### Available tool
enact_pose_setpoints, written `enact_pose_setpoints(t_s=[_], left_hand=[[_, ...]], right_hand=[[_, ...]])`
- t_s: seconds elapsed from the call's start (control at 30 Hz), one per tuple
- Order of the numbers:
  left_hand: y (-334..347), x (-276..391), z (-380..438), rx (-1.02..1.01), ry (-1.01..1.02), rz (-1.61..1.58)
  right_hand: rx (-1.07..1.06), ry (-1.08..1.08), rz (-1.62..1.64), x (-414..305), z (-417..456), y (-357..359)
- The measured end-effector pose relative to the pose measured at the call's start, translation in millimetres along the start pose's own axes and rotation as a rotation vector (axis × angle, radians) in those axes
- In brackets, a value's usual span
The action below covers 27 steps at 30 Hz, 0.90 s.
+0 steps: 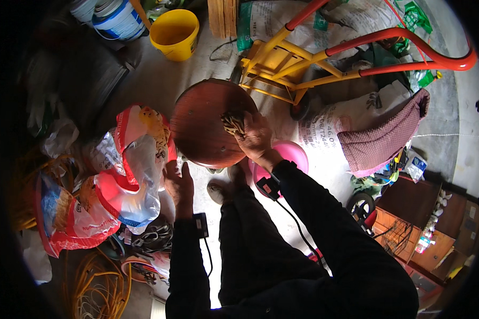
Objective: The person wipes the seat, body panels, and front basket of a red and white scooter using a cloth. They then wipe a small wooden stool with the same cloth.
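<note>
A round stool top of reddish-brown wood (199, 123) lies before me, in the upper middle of the picture. My right hand (255, 137) is closed around a crumpled brownish cloth (233, 123) over the right part of the round top. My left hand (179, 185) is low and left of the stool, its fingers apart and nothing seen in it. A pink plastic basin (293, 156) stands on the floor, partly hidden behind my right wrist. My shoes show just below the stool.
Red and white plastic bags (103, 199) crowd the left side. A yellow bucket (175, 34) and a yellow hand truck with red handles (303, 67) stand beyond the stool. Filled woven sacks, one under a purple cloth (383, 135), lie at right. Coiled yellow hose (99, 287) lies lower left.
</note>
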<state>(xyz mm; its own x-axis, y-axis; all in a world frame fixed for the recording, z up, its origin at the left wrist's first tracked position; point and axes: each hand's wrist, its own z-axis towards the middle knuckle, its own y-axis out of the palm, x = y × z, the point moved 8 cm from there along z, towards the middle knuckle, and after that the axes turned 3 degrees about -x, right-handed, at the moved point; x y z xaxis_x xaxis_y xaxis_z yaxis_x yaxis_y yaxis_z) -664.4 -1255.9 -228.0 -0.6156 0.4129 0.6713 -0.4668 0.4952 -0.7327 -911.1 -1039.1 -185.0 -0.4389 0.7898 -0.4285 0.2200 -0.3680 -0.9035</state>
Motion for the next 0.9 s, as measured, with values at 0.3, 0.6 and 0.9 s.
enact_pose_setpoints(t_s=[0.3,0.6,0.9], left_hand=[[41.7,-56.6,71.9,-0.003,-0.284,-0.422],[56.9,-47.5,72.2,0.279,-0.374,-0.461],[66.3,-50.5,86.4,0.177,-0.232,-0.337]], right_hand=[[0.022,-0.025,0.074,1.2,3.1,-3.4],[-0.020,-0.028,0.148,4.0,0.9,-1.3],[0.109,0.071,0.276,10.4,34.8,-28.1]])
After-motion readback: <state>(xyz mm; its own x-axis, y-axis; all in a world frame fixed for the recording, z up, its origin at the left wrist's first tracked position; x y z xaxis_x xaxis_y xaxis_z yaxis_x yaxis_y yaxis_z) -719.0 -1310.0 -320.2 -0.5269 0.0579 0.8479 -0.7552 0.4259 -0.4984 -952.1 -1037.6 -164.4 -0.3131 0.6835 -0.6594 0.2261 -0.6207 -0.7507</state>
